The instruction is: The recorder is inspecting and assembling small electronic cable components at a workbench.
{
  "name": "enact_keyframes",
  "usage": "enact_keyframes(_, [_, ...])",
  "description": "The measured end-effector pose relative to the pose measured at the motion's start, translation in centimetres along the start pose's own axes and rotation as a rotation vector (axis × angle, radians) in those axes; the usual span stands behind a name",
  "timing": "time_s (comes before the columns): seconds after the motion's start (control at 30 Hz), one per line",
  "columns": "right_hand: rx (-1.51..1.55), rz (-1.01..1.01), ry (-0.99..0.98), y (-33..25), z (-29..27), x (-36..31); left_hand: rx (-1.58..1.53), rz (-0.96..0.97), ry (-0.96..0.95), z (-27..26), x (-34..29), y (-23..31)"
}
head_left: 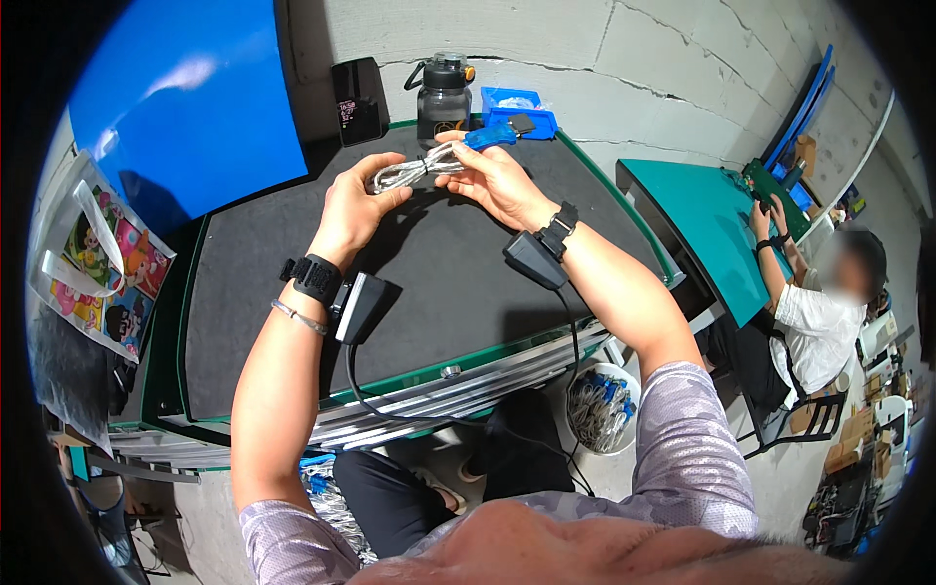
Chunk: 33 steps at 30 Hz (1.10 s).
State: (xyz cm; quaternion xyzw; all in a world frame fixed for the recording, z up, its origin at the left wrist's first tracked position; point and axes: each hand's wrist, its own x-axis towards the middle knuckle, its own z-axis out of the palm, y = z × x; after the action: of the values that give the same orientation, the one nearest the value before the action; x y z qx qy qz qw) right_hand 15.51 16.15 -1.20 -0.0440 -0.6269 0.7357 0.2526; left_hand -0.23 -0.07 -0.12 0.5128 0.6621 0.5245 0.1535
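Note:
Above the dark mat (283,292) I hold up a coiled grey cable (402,175). Around the middle of the bundle runs a dark tie. My left hand (351,213) is closed on the left end of the coil, thumb and fingers pinching the loops. My right hand (502,187) grips the right end between thumb and fingers. A blue plug (490,135) with a dark tip sticks out past the right fingers, toward the far right. On each wrist sits a black strap with a dark box, and wires run down from the boxes.
A dark-lidded bottle (446,97), a phone-like device (359,102) and a blue tray (534,122) stand along the back edge. A blue panel (195,97) is at left. A white bucket (602,408) of cables stands below. A person (829,312) sits at a green table (697,229).

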Motion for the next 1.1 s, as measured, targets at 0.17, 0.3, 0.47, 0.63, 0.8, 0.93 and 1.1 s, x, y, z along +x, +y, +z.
enact_keyframes(0.17, [0.015, 0.007, -0.008, -0.4, 0.3, -0.1, 0.012, 0.067, 0.059, 0.0, -0.1, 0.2])
enact_keyframes(0.3, [0.197, 0.048, -0.073, -0.7, 0.1, -0.1, -0.006, 0.081, 0.077, 0.1, 0.1, -0.2])
enact_keyframes(0.47, [0.186, 0.033, -0.032, -0.5, 0.0, 0.0, -0.05, 0.072, 0.008, 0.1, 0.3, -0.8])
enact_keyframes(0.63, [0.124, 0.004, -0.013, -0.2, 0.1, 0.1, -0.148, 0.012, -0.061, 0.3, 0.1, -0.7])
enact_keyframes(0.8, [0.054, -0.07, -0.038, -0.1, 0.2, 0.0, -0.142, -0.126, -0.226, 0.1, -0.2, -0.6])
enact_keyframes(0.93, [-0.065, -0.107, -0.052, -0.1, 0.4, 0.0, -0.039, -0.165, -0.314, -0.1, -0.3, -0.6])
enact_keyframes(1.1, [-0.165, -0.159, -0.117, -0.3, 0.6, -0.2, -0.018, -0.143, -0.35, -0.1, -0.3, -0.3])
